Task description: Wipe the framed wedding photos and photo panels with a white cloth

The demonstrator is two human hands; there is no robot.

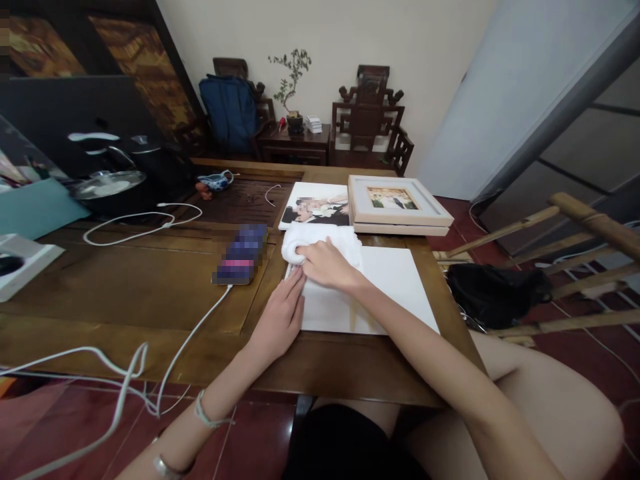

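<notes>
My right hand (325,263) is closed on a folded white cloth (330,235) and presses it onto the far left part of a flat white board (400,287) with a glossy surface. Stretched out along the board's left edge, my left hand (283,313) touches it near the cloth, its fingers extended and holding nothing. Just beyond the cloth lies a photo print (320,208) showing people in formal wear. Beside it, light-coloured picture frames (400,217) are stacked, the upper one with a photo in it.
A phone (240,257) on a white charging cable (193,347) lies left of the board. Farther left are a lidded pot (110,183), a looped cable (145,233) and a small blue-and-white teapot (216,181). A bamboo chair (520,230) stands right of the wooden table (125,280).
</notes>
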